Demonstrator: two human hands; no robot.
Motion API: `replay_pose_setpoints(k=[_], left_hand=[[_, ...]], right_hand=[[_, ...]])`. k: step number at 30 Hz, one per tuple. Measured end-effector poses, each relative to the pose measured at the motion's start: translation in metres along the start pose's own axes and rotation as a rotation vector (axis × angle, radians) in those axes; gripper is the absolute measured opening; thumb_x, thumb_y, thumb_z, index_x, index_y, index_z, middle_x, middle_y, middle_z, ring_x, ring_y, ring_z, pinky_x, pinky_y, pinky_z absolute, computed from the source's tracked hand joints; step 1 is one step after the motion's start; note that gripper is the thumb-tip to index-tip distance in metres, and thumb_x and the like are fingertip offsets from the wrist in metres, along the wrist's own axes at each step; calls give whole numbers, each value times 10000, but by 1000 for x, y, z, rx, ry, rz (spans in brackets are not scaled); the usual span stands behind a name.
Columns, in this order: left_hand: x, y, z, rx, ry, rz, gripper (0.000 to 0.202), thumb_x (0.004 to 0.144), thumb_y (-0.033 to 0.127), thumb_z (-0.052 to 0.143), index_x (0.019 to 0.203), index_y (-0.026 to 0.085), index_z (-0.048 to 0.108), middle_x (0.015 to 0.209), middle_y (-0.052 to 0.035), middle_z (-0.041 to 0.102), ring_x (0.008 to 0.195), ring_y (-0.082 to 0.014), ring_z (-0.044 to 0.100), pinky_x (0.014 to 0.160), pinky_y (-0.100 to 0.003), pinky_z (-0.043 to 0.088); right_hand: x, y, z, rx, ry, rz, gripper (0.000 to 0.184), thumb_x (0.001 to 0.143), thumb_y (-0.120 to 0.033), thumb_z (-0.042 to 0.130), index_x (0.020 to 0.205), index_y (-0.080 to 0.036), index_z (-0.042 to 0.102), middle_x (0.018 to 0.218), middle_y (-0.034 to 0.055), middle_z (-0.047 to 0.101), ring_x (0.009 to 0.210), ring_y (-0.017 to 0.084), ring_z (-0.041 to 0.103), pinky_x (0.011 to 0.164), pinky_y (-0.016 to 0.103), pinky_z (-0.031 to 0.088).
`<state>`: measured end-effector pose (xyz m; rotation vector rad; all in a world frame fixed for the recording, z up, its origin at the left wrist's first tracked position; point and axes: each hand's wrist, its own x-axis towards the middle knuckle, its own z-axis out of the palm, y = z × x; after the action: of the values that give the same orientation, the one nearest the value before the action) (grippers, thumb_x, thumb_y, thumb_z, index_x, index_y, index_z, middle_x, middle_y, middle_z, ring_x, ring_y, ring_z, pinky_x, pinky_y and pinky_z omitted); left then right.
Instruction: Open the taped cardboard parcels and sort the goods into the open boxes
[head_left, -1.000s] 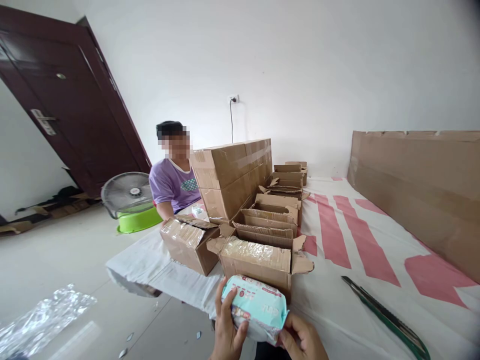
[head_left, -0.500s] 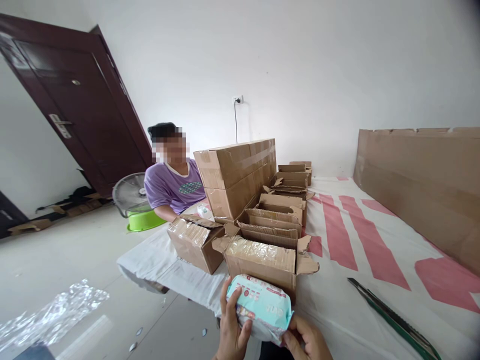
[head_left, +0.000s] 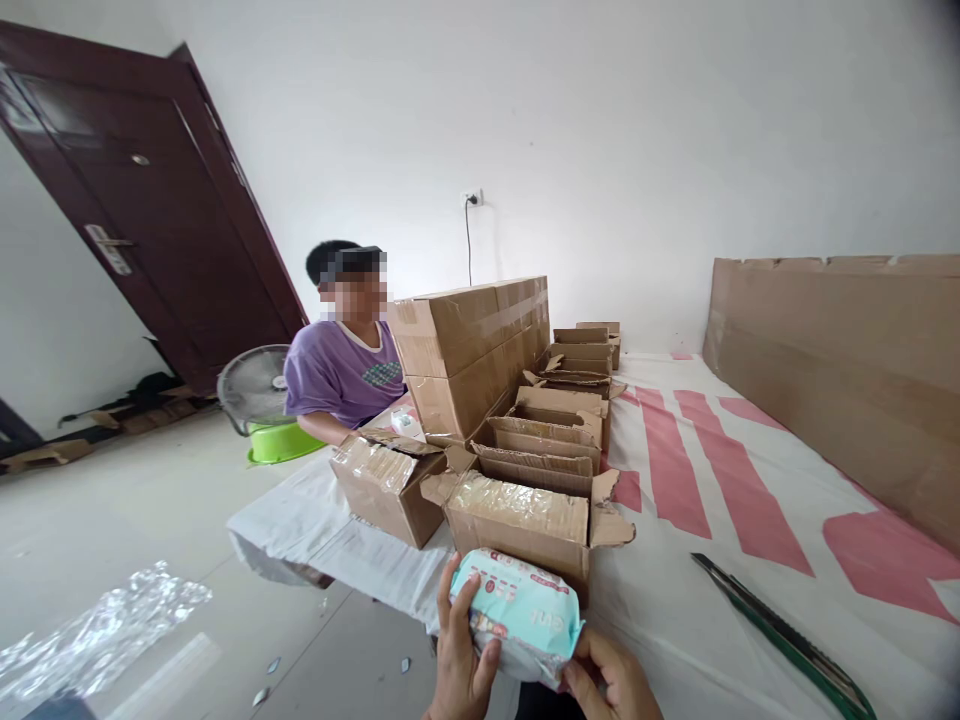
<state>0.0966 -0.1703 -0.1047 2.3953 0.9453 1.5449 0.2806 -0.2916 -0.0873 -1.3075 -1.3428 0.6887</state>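
A soft pale-teal pack of wipes point(head_left: 517, 610) with a pink-edged label is held between both hands at the bottom of the view. My left hand point(head_left: 459, 660) wraps its left end, fingers curled over the top and thumb underneath. My right hand point(head_left: 611, 682) pinches its lower right corner. Just beyond the pack stands an open cardboard box point(head_left: 525, 522) with torn flaps, the nearest of a row of open boxes point(head_left: 555, 435) on the white and pink sheet point(head_left: 690, 500).
A person in a purple shirt point(head_left: 341, 372) sits at the left by a tilted box point(head_left: 384, 485) and stacked sealed cartons point(head_left: 469, 350). A green-handled blade point(head_left: 780, 635) lies on the sheet at right. Flat cardboard point(head_left: 840, 370) leans on the wall. Fan, green basin and crumpled plastic are on the floor.
My hands and the pack have barely shifted. The view swung slightly, and the seated person has raised their head a little.
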Motion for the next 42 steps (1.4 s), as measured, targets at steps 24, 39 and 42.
replay_pose_setpoints(k=[24,39,42], left_hand=[[0,0,0,-3,6,10,453,979,439,354,1393,255,347,1562,-158,223,1425,-351,305,1022,-549,423],[-2,-1,0,-13,-7,-8,460,975,440,358,1399,264,338,1569,-148,207,1428,-357,298,1034,-546,417],[-3,-3,0,-19,-14,-5,468,976,449,351,1405,266,331,1571,-146,205,1430,-351,297,1044,-546,408]], right_hand=[[0,7,1,-6,-17,-17,488,933,-598,392,836,-196,651,750,69,685,663,168,601,604,235,451],[0,9,2,-7,-18,-10,489,921,-610,401,828,-195,642,750,70,686,662,170,612,595,233,458],[0,11,1,12,-25,-10,491,920,-609,401,823,-192,640,746,71,686,659,170,611,580,232,453]])
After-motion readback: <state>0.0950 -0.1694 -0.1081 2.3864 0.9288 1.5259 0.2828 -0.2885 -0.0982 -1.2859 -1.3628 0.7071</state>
